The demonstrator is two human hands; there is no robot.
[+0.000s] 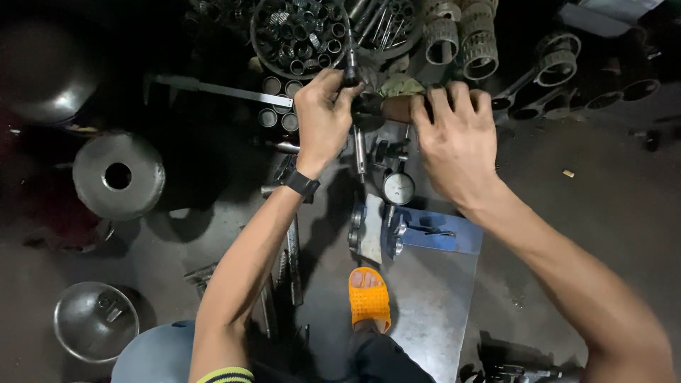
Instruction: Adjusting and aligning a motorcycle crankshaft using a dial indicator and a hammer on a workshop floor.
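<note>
My left hand [323, 117] is up in front of me with its fingers pinched around the top of a thin dark metal rod [352, 71], which stands nearly upright just below the round wire basket of small metal rings [301, 32]. My right hand [457, 138] lies palm down just beside it, its fingers curled over and pressed onto a brownish cylindrical part [397, 108]; I cannot tell how much of that part they wrap, since the hand hides it. A greenish rag [399, 85] sits bunched just behind the part. A black watch [301, 184] is on my left wrist. Below my hands a dial gauge [399, 188] with a white face rests at the top of a grey metal sheet [425, 312] on the floor, next to a blue case [443, 237]. My foot in an orange sandal [369, 298] stands at the sheet's left edge. To the left sit a grey metal drum with a centre hole [118, 176] and a shiny steel bowl [94, 320].
</note>
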